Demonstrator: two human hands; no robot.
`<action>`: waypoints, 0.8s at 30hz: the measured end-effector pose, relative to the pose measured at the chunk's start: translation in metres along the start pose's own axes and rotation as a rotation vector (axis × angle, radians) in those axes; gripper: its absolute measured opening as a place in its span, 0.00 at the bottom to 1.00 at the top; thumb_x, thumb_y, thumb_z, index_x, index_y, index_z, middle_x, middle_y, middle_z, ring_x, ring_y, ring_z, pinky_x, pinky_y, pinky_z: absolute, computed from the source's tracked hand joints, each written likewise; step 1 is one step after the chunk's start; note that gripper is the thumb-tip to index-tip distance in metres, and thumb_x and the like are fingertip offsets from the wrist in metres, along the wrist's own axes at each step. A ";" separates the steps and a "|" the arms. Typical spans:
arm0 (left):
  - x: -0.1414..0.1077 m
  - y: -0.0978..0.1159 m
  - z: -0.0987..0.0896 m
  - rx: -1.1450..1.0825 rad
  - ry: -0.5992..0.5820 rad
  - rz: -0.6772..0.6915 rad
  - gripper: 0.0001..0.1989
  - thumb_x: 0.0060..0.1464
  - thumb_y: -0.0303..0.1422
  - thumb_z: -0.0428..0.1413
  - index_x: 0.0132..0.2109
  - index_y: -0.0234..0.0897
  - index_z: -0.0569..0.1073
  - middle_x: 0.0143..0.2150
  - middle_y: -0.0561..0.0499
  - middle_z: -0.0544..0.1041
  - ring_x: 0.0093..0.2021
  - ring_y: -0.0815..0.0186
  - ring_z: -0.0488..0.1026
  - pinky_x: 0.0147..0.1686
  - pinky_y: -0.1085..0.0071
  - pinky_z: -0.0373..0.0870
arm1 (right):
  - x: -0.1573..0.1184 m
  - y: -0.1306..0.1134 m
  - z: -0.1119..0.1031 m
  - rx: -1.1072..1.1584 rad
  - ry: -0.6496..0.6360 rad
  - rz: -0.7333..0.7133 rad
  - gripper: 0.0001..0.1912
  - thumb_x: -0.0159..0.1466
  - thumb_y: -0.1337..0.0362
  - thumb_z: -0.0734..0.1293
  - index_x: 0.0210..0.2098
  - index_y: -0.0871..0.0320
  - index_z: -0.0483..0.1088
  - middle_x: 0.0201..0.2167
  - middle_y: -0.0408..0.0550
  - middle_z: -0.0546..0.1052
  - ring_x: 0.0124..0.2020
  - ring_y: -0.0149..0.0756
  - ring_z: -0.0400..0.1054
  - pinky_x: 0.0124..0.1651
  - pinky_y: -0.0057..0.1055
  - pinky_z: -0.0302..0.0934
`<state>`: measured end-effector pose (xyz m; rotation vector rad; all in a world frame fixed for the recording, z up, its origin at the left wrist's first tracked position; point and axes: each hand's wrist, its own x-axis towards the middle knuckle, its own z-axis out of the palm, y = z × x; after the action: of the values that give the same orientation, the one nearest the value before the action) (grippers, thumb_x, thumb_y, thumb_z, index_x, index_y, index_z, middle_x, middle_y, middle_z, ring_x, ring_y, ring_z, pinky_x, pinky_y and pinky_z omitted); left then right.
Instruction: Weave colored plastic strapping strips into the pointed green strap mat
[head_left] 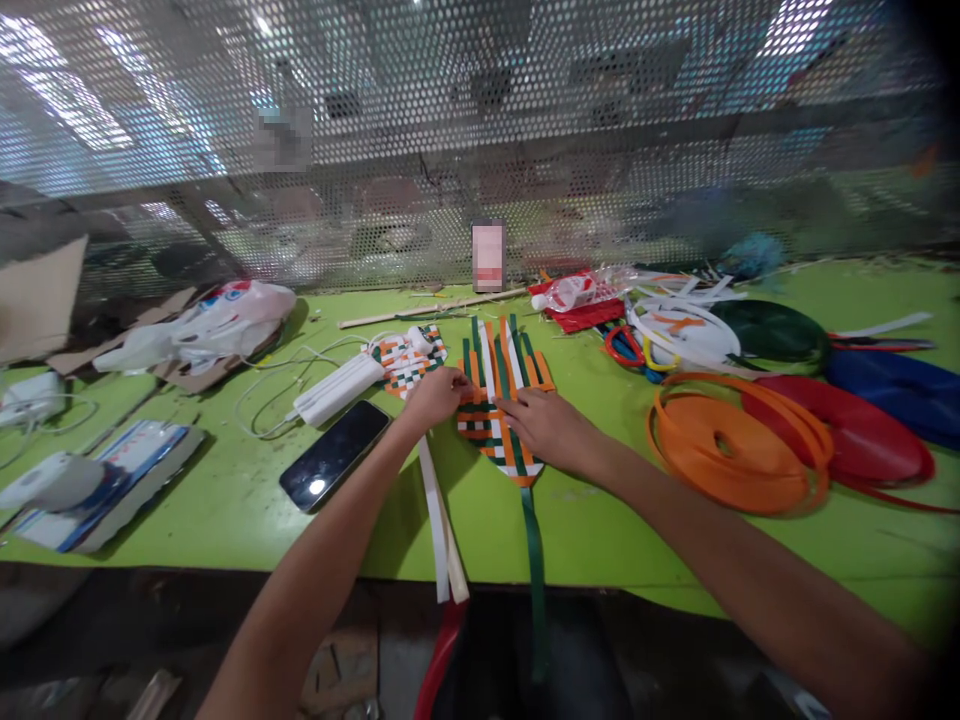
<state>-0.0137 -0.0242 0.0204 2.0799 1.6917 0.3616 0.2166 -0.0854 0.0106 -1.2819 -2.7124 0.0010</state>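
Note:
A half-woven piece of flat orange, white and dark green strips (491, 430) lies on the green table, with loose strip ends at its far side and a long green strip (532, 540) hanging over the table's near edge. My left hand (439, 395) is closed, thumb and fingers pinched at the piece's left edge; the exact strip between them is hidden. Across the right part of the weave my right hand (551, 430) lies flat, fingers stretched out and pressing on it. White strips (433, 510) trail below my left hand. Behind that hand is a second woven piece (397, 365).
Left of my forearm lie a black phone (336, 455) and a white power bank (339, 388) with a cable. Rolls of orange (705, 465), red (870, 430), blue (907, 390) and green (772, 335) strip sit at the right. A perforated metal screen (420, 120) stands behind the table.

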 end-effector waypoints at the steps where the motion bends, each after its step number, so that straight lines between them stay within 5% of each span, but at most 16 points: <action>1: 0.000 0.000 0.000 0.004 0.002 -0.002 0.09 0.60 0.31 0.56 0.40 0.40 0.82 0.42 0.48 0.84 0.44 0.58 0.79 0.44 0.69 0.71 | 0.000 0.000 0.000 0.000 -0.002 0.001 0.23 0.77 0.61 0.55 0.66 0.60 0.67 0.46 0.58 0.77 0.47 0.45 0.71 0.48 0.38 0.60; 15: 0.001 -0.001 0.000 -0.081 -0.033 0.070 0.08 0.58 0.27 0.56 0.39 0.36 0.82 0.39 0.47 0.83 0.40 0.60 0.78 0.39 0.70 0.69 | 0.000 -0.001 -0.002 0.028 -0.047 0.019 0.24 0.76 0.63 0.55 0.68 0.61 0.64 0.49 0.60 0.77 0.51 0.49 0.71 0.52 0.40 0.61; 20: 0.000 0.001 0.000 -0.121 -0.018 0.085 0.07 0.58 0.28 0.58 0.38 0.37 0.82 0.38 0.48 0.83 0.38 0.60 0.78 0.38 0.69 0.69 | 0.001 -0.002 -0.002 0.164 -0.015 0.173 0.28 0.76 0.58 0.57 0.71 0.66 0.55 0.54 0.65 0.77 0.53 0.52 0.73 0.50 0.39 0.64; 24: 0.002 -0.002 -0.001 -0.200 0.010 0.095 0.07 0.56 0.27 0.59 0.41 0.37 0.80 0.39 0.48 0.83 0.38 0.62 0.78 0.36 0.71 0.70 | 0.003 0.001 0.001 0.210 -0.009 0.206 0.27 0.76 0.59 0.57 0.69 0.66 0.57 0.53 0.66 0.78 0.52 0.52 0.74 0.50 0.39 0.64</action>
<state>-0.0156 -0.0220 0.0205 2.0175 1.4983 0.5482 0.2156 -0.0825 0.0095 -1.4894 -2.4933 0.3051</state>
